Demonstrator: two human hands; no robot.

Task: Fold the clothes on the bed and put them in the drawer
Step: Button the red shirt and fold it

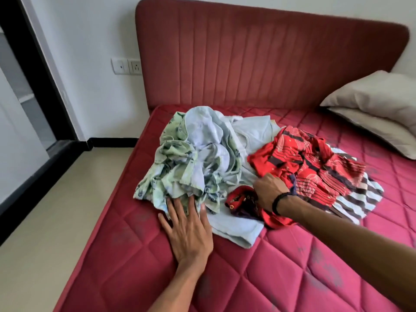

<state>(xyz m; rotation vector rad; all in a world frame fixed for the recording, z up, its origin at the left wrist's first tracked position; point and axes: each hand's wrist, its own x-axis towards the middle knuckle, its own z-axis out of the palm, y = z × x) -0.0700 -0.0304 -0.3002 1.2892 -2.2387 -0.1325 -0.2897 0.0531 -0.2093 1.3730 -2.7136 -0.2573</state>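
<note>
Right hand (269, 190) grips the red garment (304, 163) to free it, while the flat left hand (189, 228) pins the green garment (177, 163).

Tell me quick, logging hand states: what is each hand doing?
Left hand: open, fingers flat on the green floral garment.
Right hand: gripping the red patterned garment.

Heaped unfolded at frame centre on the bed (126, 262): green floral garment (173, 167) left, pale blue garment (236, 226) beneath, red patterned garment (304, 167) right, over possibly striped cloth (358, 199).
</note>
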